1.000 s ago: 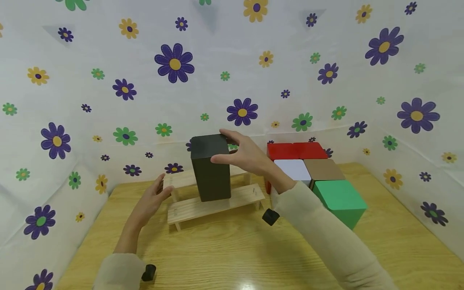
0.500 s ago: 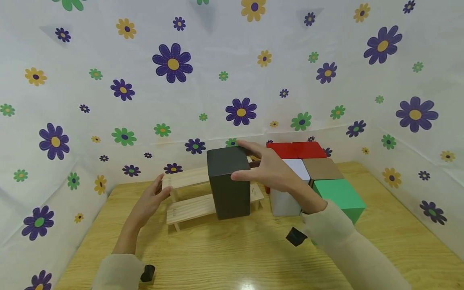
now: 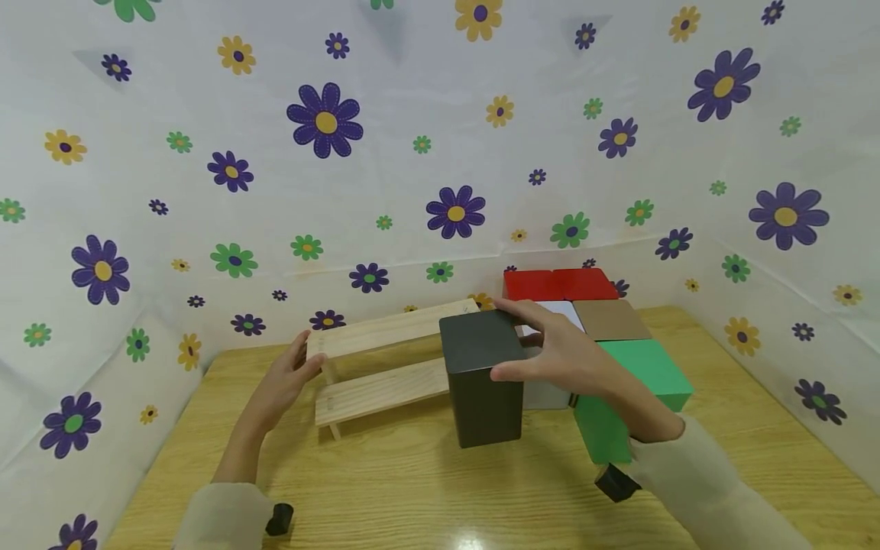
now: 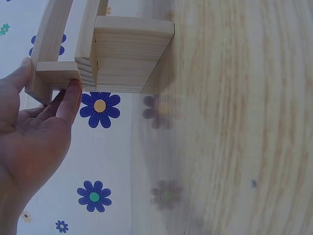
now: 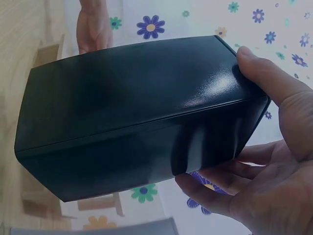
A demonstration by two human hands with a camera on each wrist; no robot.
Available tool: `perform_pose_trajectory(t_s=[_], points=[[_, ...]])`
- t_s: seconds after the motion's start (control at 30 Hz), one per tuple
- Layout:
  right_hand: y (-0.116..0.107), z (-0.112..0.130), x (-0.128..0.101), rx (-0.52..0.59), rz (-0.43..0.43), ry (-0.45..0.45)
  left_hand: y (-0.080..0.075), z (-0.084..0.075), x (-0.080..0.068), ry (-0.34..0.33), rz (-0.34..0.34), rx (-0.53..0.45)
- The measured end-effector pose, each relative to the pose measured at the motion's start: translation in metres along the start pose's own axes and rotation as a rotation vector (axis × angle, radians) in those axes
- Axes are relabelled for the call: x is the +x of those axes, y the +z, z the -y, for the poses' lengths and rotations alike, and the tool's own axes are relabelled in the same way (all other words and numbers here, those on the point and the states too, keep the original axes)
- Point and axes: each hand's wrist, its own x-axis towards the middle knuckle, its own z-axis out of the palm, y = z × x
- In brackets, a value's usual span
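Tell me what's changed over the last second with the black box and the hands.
The right hand, gripping the black box near its top, has carried it off the wooden rack to the right and down, in front of the colored boxes. The left hand stays touching the rack's left end; rack and colored boxes have not moved.

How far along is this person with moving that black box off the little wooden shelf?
Mostly done, it seems: the black box is off the wooden shelf, whose boards are bare. In hand: the right hand grips the box by its top, close beside the coloured boxes, while the left hand touches the shelf's end. Left: letting go of the box; whether it already rests on the table is unclear.
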Motion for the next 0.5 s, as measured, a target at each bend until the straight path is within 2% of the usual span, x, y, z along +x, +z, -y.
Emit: perform_pose_trajectory(t_s=[0.17,0.37,0.5], points=[[-0.004,-0.010,-0.015,0.031,0.034,0.053,0.000,0.000,-0.001,-0.008,-0.002,-0.007],[-0.006,-0.021,-0.029,-0.057,0.010,0.057,0.000,-0.001,-0.001,-0.012,-0.003,-0.005],[-0.008,-0.028,-0.036,-0.058,0.007,0.063,0.001,-0.001,0.000,-0.014,0.000,-0.004]])
